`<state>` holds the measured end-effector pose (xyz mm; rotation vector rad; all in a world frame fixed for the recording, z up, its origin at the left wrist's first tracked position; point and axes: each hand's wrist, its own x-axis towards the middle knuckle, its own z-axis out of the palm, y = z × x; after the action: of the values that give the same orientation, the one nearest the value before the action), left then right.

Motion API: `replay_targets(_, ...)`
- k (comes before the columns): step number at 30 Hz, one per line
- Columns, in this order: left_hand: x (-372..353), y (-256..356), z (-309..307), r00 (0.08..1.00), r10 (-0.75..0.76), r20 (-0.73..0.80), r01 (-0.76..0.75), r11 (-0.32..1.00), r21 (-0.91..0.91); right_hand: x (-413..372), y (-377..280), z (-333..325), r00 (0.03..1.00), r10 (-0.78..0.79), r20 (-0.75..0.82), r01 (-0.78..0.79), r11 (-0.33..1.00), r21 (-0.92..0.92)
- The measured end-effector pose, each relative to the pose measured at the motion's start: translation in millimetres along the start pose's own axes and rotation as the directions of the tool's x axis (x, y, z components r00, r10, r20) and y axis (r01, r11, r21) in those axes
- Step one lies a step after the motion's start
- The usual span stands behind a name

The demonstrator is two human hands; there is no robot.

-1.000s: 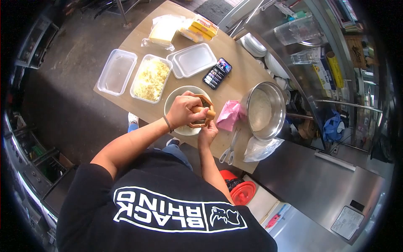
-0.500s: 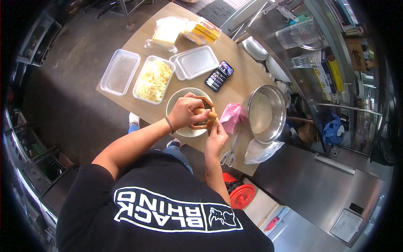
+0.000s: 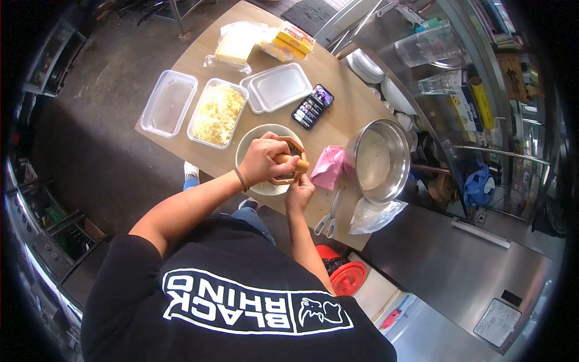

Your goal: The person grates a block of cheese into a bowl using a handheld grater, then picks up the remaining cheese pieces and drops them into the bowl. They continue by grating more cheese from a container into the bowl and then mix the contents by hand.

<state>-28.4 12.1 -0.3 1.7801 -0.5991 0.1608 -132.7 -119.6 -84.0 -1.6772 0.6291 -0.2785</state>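
A wooden-framed tool (image 3: 298,145) with angular sides and a dark inside lies over a pale round bowl (image 3: 242,151). My left hand (image 3: 263,160) is wrapped round the tool's light wooden cylinder (image 3: 300,164), above the bowl. Close to the tool's lower right edge, my right hand (image 3: 300,194) has its fingers pressed together; what they hold is hidden. Just right of the hands lies a pink cloth (image 3: 329,167), with white-handled scissors (image 3: 331,217) below it.
Tub of yellow shreds (image 3: 218,113), clear tub (image 3: 169,102), lids (image 3: 282,88), phone (image 3: 313,107), wrapped yellow block (image 3: 234,48) and yellow boxes (image 3: 294,41) lie across the table (image 3: 199,54). A steel bowl (image 3: 403,158) and plastic bag (image 3: 375,216) are at the right; a red bin lid (image 3: 348,279) is below.
My right hand has moved slightly down and left, and its fingers look more curled. My left hand keeps its grip on the wooden cylinder. The whole view has shifted a little.
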Motion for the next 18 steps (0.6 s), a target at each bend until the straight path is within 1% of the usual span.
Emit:
replay_targets(3, -0.5, 1.6, -0.1, 1.000, -0.012, 0.026, 0.011, 1.000, 0.014, 2.2, 7.5, 2.9, 1.000, -0.025, 0.018, 0.025, 0.999, 0.026)
replay_targets(5, -1.0, -0.4, 1.4, 1.000, 0.021, -0.010, -0.021, 1.000, 0.023, 2.4, 7.2, 5.6, 1.000, -0.012, 0.014, 0.012, 1.000, 0.007)
replay_targets(7, 0.9, 1.5, 0.1, 1.000, 0.019, -0.011, -0.019, 1.000, 0.018, 5.4, 11.7, 7.7, 1.000, 0.001, 0.013, 0.000, 1.000, -0.012)
replay_targets(9, 0.2, 2.8, 0.0, 1.000, 0.012, -0.009, -0.012, 1.000, 0.009, 11.6, 16.6, 6.8, 0.999, 0.033, 0.003, -0.032, 0.980, -0.194)
replay_targets(10, -0.6, 3.1, -0.1, 1.000, -0.001, 0.003, 0.001, 1.000, 0.020, 13.2, 16.6, 5.6, 0.999, 0.032, 0.002, -0.031, 0.980, -0.196)
replay_targets(12, 0.0, 2.4, -1.8, 1.000, -0.008, 0.007, 0.008, 0.999, 0.035, 19.6, 15.0, 6.3, 0.993, 0.107, 0.042, -0.107, 0.994, -0.009)
replay_targets(13, -0.4, 1.9, -1.8, 1.000, -0.001, 0.015, 0.001, 1.000, 0.024, 23.2, 17.2, 3.1, 0.994, 0.103, 0.045, -0.103, 0.995, -0.008)
replay_targets(15, -2.5, -1.6, 1.3, 1.000, 0.005, 0.023, -0.005, 1.000, 0.012, 27.9, 22.4, -7.1, 0.985, 0.125, 0.117, -0.118, 0.991, -0.070)
replay_targets(16, -2.0, -3.8, 4.6, 0.999, 0.040, 0.018, -0.040, 0.999, -0.011, 23.8, 3.0, -6.5, 0.985, 0.155, 0.077, -0.154, 0.988, -0.023)
replay_targets(17, -1.8, -6.8, 7.0, 0.997, 0.075, 0.012, -0.075, 0.997, -0.032, 22.2, -8.7, -8.4, 0.985, 0.151, 0.080, -0.150, 0.988, -0.023)
replay_targets(18, -2.4, -7.1, 8.1, 0.998, 0.048, 0.033, -0.047, 0.998, -0.038, 20.4, -17.6, -13.4, 0.980, 0.172, 0.094, -0.168, 0.984, -0.054)
